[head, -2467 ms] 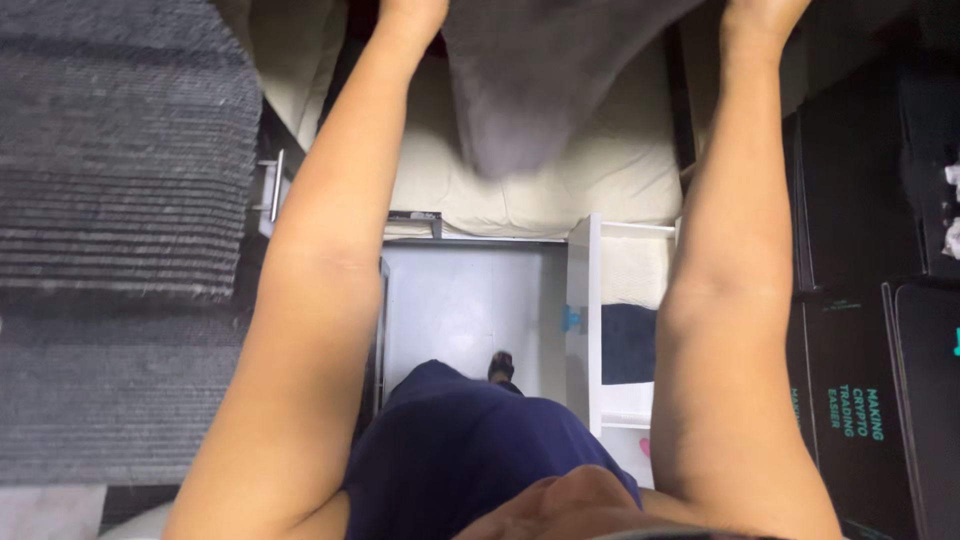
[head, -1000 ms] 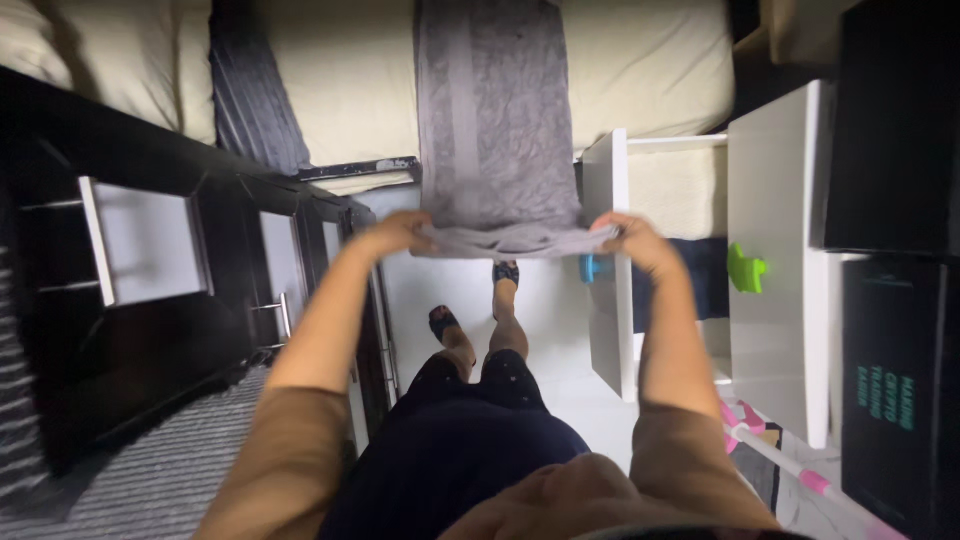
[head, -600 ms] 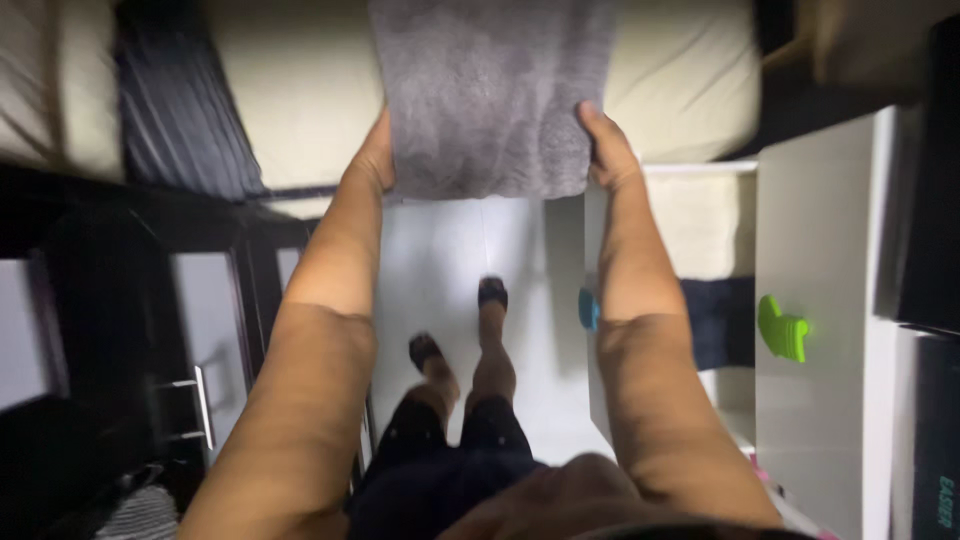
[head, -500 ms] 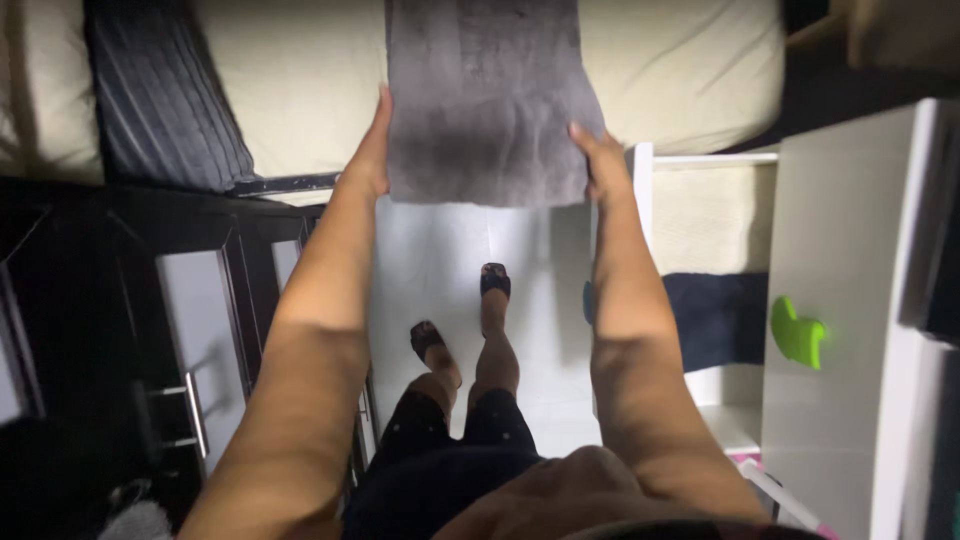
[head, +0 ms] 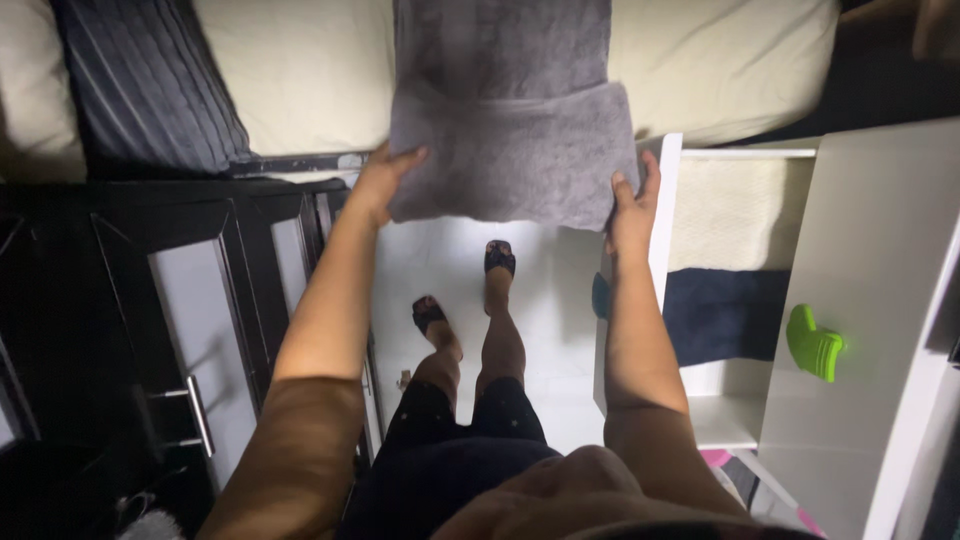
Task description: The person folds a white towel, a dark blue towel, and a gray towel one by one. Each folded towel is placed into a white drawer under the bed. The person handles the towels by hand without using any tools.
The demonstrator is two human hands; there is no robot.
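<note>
- The left hand (head: 385,180) grips the left edge of a grey towel (head: 515,150), fingers curled over the top of the fold and the thumb hidden under it.
- The right hand (head: 632,205) pinches the towel's right lower corner — fingers run up along the edge, closed on the cloth.
- The towel is folded over on itself: the near part is a thick band held level between the two hands, while the far part lies flat on the bed (head: 300,70), reaching to the top of the view.
- The bed has a cream cover; a dark striped cloth (head: 150,85) lies on it to the left of the towel, apart from it.
- Below the held band the white floor (head: 555,330) shows, with the person's feet in dark sandals (head: 498,258).
- To the left stands a dark cabinet (head: 190,300) with pale door panels and a metal handle.
- To the right stands a white shelf unit (head: 880,300) — a folded navy cloth (head: 725,315) sits in it, with a cream one above, and a bright green object (head: 815,343) rests on its side panel.
</note>
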